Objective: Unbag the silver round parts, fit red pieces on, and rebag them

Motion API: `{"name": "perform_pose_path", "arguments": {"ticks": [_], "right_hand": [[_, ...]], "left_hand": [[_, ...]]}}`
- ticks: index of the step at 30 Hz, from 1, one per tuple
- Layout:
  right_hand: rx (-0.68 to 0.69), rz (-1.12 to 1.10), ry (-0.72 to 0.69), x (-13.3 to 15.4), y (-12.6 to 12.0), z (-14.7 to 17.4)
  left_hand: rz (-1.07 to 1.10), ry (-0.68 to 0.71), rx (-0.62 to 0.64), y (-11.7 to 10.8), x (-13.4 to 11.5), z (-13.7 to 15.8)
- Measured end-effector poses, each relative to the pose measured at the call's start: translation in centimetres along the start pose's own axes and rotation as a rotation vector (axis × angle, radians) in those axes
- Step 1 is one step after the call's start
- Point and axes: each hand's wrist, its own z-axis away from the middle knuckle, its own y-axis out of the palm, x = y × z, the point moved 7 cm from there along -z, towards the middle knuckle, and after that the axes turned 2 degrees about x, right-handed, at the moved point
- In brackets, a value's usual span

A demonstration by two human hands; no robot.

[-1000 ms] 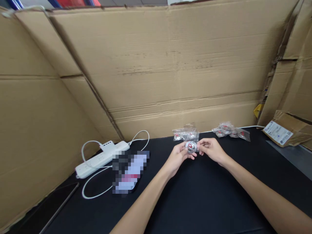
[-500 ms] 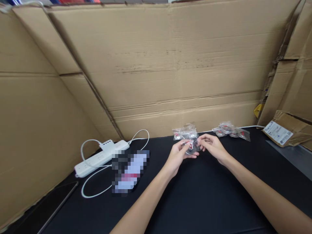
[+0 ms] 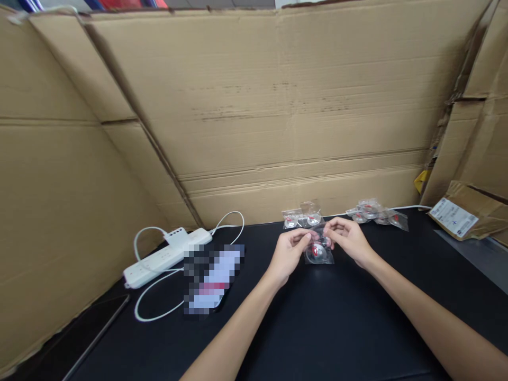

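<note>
A clear plastic bag (image 3: 318,254) with a round, silvery item marked in red hangs between my two hands. My left hand (image 3: 291,253) pinches its upper edge on the left, thumb against fingers. On the right, my right hand (image 3: 346,237) pinches the same edge. What exactly the round item is, I cannot make out. Just behind my hands lie a couple of similar clear bags (image 3: 302,218) with round, red-marked items. More of these bags are in a small pile (image 3: 375,211) farther right, against the cardboard.
A white power strip (image 3: 166,256) with a looping white cable stands at the left, beside a pixelated phone-like object (image 3: 216,280). A dark flat panel (image 3: 75,338) lies at the near left. Cardboard walls (image 3: 254,106) enclose the black table (image 3: 317,328). A labelled cardboard box (image 3: 468,211) sits right.
The bag now hangs below my fingers, its round item showing. Before, my left fingers were around it. My hands have shifted only slightly.
</note>
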Motion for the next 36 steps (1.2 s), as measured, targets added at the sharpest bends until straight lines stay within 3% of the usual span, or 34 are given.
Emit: {"name": "perform_pose_path", "arguments": {"ticks": [4,12,19,28,32,36], "right_hand": [[-0.015,-0.020,-0.045,0.5,-0.2,-0.1],[-0.054,0.014,-0.046,1.1,-0.4,0.1],[-0.030,0.074,-0.090,1.8,-0.4,0.1],[-0.003,0.190,-0.143,1.1,-0.3,-0.2],[-0.007,0.218,-0.143,0.7,-0.5,-0.2],[0.077,0.340,-0.127,0.6,0.1,-0.2]], "left_hand": [[-0.007,-0.016,0.004,0.1,0.0,0.1],[0.007,0.102,-0.005,-0.6,-1.0,-0.1],[0.081,0.077,-0.018,-0.8,-0.6,-0.3],[-0.073,0.212,-0.033,-0.5,-1.0,-0.2],[-0.128,0.224,-0.051,-0.5,-1.2,-0.1],[-0.128,0.214,-0.038,-0.4,-1.4,0.0]]}}
